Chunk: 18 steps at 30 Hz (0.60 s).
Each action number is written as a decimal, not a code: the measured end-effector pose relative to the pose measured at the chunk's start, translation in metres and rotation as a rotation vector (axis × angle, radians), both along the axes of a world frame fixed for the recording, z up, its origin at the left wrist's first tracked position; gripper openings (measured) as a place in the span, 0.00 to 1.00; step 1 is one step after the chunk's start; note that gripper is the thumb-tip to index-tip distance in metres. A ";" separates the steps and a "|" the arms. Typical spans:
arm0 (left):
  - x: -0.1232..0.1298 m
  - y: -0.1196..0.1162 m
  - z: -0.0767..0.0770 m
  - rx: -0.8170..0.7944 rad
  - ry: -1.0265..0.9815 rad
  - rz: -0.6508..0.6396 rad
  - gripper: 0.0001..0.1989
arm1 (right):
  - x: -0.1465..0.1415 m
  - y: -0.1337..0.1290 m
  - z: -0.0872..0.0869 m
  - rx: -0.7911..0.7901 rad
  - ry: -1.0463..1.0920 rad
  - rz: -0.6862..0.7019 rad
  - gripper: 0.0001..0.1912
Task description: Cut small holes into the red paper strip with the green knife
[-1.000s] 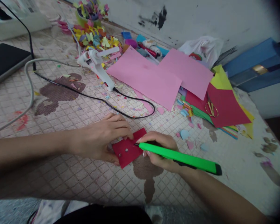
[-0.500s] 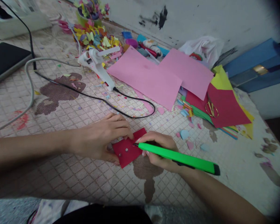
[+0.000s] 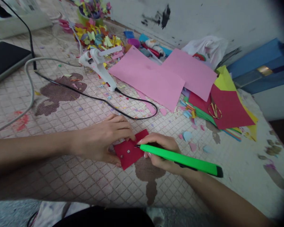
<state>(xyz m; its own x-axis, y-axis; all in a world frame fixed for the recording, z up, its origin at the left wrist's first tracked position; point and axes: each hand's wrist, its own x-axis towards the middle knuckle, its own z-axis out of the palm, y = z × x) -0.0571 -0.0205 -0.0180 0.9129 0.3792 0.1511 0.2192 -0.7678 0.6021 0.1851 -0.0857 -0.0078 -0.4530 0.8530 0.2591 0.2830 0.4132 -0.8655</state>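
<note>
A small red piece of craft sheet point(image 3: 127, 157) lies flat on the patterned tablecloth, with small pale round spots or holes in it. My left hand point(image 3: 111, 137) holds it down, thumb at the lower left edge and fingers curled on the upper edge. My right hand point(image 3: 164, 149) grips a bright green utility knife point(image 3: 184, 159) like a pen. The dark tip of the knife touches the red piece near a short curved mark. A black end cap points to the right.
Beyond my hands lies a white glue gun point(image 3: 101, 71) with a black cord point(image 3: 132, 99). Pink sheets point(image 3: 149, 75), gold-handled scissors point(image 3: 215, 110) on a red sheet point(image 3: 234, 110), and paper scraps point(image 3: 186, 136) spread rightward. A black box-like object point(image 3: 8, 61) sits at left.
Almost nothing differs. Both hands, the red piece and the knife keep their places, with the tip at the same spot.
</note>
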 end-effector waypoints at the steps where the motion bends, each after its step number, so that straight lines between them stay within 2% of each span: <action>1: 0.000 0.000 0.000 -0.001 -0.002 -0.002 0.27 | 0.000 0.000 0.001 -0.002 -0.004 0.003 0.16; 8: 0.001 0.001 0.000 0.006 -0.020 0.002 0.28 | 0.003 -0.002 -0.002 0.037 0.008 0.015 0.16; 14: 0.001 -0.001 0.001 0.016 -0.011 0.025 0.25 | 0.004 -0.011 -0.008 -0.011 0.038 -0.095 0.18; 18: 0.001 -0.002 0.003 0.019 0.007 0.033 0.27 | 0.001 -0.012 -0.006 -0.016 0.007 -0.092 0.17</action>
<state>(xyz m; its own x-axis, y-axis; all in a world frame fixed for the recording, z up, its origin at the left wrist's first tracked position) -0.0558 -0.0225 -0.0153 0.9009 0.4065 0.1522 0.2490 -0.7712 0.5859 0.1865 -0.0975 -0.0134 -0.3704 0.8952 0.2477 0.3132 0.3714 -0.8741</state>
